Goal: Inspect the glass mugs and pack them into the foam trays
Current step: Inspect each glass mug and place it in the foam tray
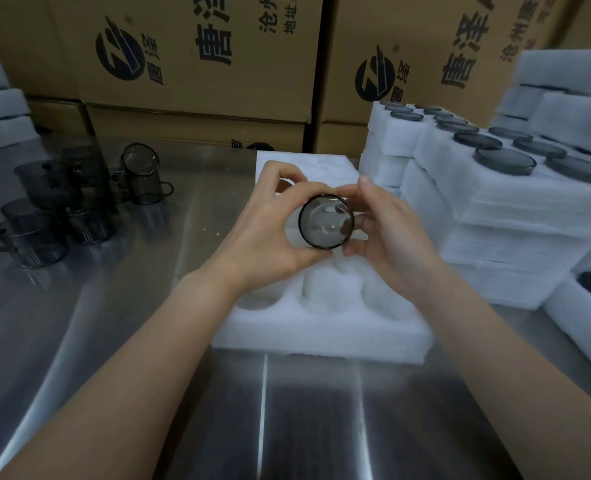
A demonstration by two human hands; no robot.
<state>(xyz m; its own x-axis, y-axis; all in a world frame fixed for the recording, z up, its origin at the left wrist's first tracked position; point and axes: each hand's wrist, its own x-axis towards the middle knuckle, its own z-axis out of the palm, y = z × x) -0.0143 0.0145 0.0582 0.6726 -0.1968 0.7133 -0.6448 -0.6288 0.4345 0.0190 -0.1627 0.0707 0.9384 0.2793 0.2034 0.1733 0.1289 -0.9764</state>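
While the smoky glass mug (326, 221) is being held up with its round end turned toward the camera, both hands are closing on it from the two sides. The left hand (270, 230) is wrapping its grip around the left side of the mug, and the right hand (387, 226) is grasping the right side with thumb and fingers. The mug is hanging in the air above the open foam tray (321, 327), not touching it. This tray is lying on the shiny metal counter (114, 341), and its round pockets near the front are showing white. To the left on the counter, a group of other dark mugs (62, 206) is standing, one of them lying on its side. To the right, stacked foam trays (495, 202) are sitting with dark glass circles in their holes. Behind everything, printed cardboard boxes (200, 53) are standing along the back.
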